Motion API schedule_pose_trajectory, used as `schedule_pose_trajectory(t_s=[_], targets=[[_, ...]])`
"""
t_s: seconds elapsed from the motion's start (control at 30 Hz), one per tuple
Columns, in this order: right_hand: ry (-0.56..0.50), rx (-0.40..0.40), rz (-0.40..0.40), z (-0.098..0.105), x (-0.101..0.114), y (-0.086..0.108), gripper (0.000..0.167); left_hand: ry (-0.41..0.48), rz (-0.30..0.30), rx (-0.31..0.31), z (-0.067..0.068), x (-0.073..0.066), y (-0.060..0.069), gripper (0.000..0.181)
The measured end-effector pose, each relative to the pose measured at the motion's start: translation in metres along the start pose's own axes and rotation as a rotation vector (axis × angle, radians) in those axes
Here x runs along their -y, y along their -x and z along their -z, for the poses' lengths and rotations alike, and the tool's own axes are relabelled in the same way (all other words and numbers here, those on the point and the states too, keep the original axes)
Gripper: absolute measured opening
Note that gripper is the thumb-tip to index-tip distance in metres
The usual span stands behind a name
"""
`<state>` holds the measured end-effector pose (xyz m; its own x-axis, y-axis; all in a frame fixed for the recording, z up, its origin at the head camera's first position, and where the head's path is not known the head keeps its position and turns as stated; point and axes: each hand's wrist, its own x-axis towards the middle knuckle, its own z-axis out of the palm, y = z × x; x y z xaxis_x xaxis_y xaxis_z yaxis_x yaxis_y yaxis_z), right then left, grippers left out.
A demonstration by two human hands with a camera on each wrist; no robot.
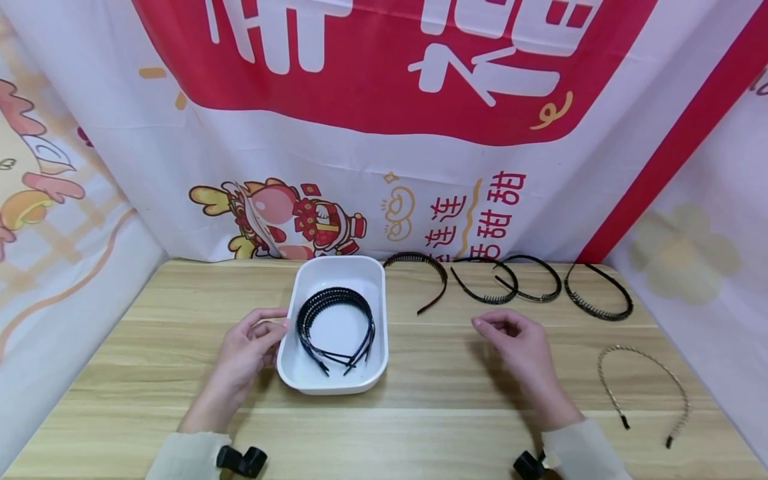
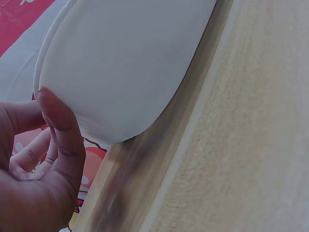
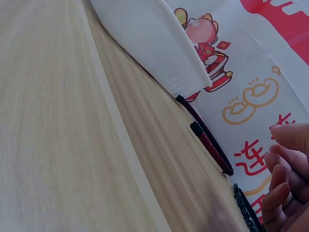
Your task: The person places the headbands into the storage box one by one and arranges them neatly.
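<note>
A white rectangular tub [image 1: 338, 383] with rounded corners stands on the table, several black toothed headbands [image 1: 336, 293] lying in it. At the tub's left side my left hand [image 1: 255, 340] pinches the rim with thumb and index finger; the left wrist view shows this thumb [image 2: 63, 125] against the white wall. My right hand [image 1: 519, 343] hovers over the table to the right of the tub, fingers loosely curled and holding nothing. Nearest beyond it is a black headband [image 1: 495, 300]. A dark red-edged headband [image 1: 443, 287] lies between that one and the tub.
Farther right along the back edge lie another black headband [image 1: 555, 283] and a toothed one [image 1: 600, 313]. A pale twisted headband [image 1: 651, 357] is at the right front. Behind the wooden table [image 1: 432, 427] hangs a printed red and white cloth [image 1: 336, 147].
</note>
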<state>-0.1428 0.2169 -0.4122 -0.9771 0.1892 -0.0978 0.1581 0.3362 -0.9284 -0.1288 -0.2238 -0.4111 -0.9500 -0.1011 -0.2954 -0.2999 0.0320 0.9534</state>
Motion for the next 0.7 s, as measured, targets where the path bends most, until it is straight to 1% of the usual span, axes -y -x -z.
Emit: schedule_pose_trajectory(t_s=[0.17, 0.37, 0.53, 0.7], targets=[[0.025, -0.016, 0.004, 0.012, -0.004, 0.000, 0.038, 0.005, 0.002, 0.006, 0.000, 0.001, 0.000, 0.038], [0.057, -0.044, 0.034, 0.029, -0.007, -0.001, 0.039, 0.025, -0.008, -0.008, 0.001, 0.001, 0.001, 0.032], [0.065, -0.080, 0.067, 0.046, -0.010, -0.001, 0.039, 0.018, -0.004, -0.004, 0.000, 0.001, 0.000, 0.037], [0.073, -0.112, 0.028, 0.060, -0.019, -0.001, 0.037, 0.025, -0.012, 0.003, 0.000, 0.002, -0.001, 0.036]])
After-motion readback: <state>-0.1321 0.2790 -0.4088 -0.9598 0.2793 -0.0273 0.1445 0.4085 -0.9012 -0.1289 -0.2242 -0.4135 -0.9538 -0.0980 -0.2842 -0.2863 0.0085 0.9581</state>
